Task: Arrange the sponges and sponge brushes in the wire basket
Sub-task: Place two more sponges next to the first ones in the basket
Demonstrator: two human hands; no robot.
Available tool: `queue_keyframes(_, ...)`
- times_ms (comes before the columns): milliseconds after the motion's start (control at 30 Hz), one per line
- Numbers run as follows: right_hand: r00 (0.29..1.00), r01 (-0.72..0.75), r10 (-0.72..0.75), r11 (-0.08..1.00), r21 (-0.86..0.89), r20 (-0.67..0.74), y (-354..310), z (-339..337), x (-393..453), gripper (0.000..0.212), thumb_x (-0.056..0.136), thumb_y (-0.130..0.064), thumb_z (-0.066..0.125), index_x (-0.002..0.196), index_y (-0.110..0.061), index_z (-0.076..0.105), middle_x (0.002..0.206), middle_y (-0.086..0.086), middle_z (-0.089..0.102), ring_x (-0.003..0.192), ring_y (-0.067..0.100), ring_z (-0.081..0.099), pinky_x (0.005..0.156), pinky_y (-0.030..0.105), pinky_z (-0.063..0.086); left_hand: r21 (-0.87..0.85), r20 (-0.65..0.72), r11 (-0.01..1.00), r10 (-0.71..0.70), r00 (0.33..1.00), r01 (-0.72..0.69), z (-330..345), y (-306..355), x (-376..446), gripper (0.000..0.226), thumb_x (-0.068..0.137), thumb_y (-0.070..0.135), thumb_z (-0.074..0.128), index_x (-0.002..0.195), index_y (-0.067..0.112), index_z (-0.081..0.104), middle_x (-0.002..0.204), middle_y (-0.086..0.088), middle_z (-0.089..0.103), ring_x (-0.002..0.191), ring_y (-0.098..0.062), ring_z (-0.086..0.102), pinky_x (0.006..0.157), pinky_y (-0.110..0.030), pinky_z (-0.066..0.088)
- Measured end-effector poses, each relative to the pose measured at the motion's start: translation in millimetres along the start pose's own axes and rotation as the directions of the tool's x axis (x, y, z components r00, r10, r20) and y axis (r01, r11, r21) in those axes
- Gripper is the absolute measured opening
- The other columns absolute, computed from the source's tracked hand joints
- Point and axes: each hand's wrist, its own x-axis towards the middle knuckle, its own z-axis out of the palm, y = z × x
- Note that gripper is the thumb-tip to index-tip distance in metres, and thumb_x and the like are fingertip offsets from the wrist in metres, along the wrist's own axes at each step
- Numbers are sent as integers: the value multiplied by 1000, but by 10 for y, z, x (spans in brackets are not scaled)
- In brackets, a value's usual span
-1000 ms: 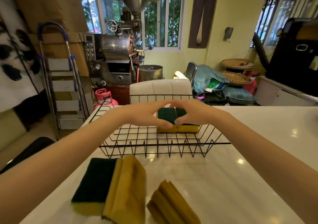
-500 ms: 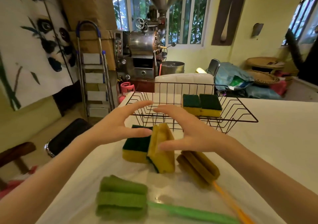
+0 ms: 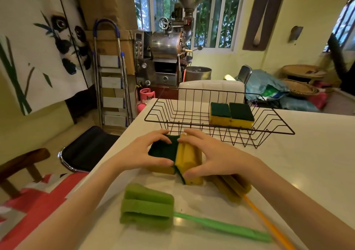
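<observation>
A black wire basket (image 3: 284, 129) stands on the white table, with two yellow-and-green sponges (image 3: 231, 115) side by side inside it at the right. In front of the basket lie two more sponges. My left hand (image 3: 140, 153) grips the flat one (image 3: 163, 150), green side up. My right hand (image 3: 215, 159) grips the one standing on its edge (image 3: 189, 157). An orange sponge brush (image 3: 234, 188) lies under my right wrist. A green sponge brush (image 3: 148, 205) lies nearest me, its handle pointing right.
The table's left edge (image 3: 107, 165) runs close to my left forearm, with a black chair seat (image 3: 86, 148) below it. A white chair back (image 3: 211, 90) stands behind the basket. A stepladder and a metal machine stand farther back.
My hands left the two sponges in the basket, drew back toward me, and have closed on the two sponges lying in front of the basket. The view tilted down and left.
</observation>
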Motion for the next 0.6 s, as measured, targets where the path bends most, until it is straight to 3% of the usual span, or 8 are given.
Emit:
queue_keyframes(100,1000,4,-4,1000,9,-8,23,-6,14,82,70,-55,67,138,-39,24,153,-14,10,137,14,22,105,35,33,17,31,1000,5,1000,-6,27,-6,16,60,54,58,70,107,43,48,134,22,29,122,2,28,89,-6,27)
queue_keyframes(267,1000,-10,10,1000,24,-11,86,-19,34,89,67,-50,71,137,-43,18,140,-8,19,121,18,37,93,32,45,43,19,998,53,998,-53,41,-16,35,61,60,37,80,110,33,46,133,17,31,123,1,28,91,-5,27)
queue_keyframes(433,998,-49,48,998,29,49,127,-19,31,73,69,-47,70,129,-41,28,132,-7,16,109,19,37,77,23,43,127,13,991,45,999,-46,31,-65,55,58,51,54,72,99,45,41,128,11,40,117,-5,31,93,-16,29)
queue_keyframes(500,999,-41,42,996,76,-6,121,-1,43,69,69,-49,70,124,-39,31,131,-8,18,107,17,39,78,25,45,141,5,989,43,999,-44,18,-91,47,57,49,56,72,96,44,43,123,12,42,114,-6,33,91,-13,30)
queue_keyframes(600,992,12,11,984,179,-129,108,40,56,72,68,-54,70,123,-36,28,126,-8,26,111,13,40,89,30,47,128,-5,991,29,1000,-28,-39,-141,3,58,47,57,71,96,39,46,117,10,45,110,-7,38,92,-20,39)
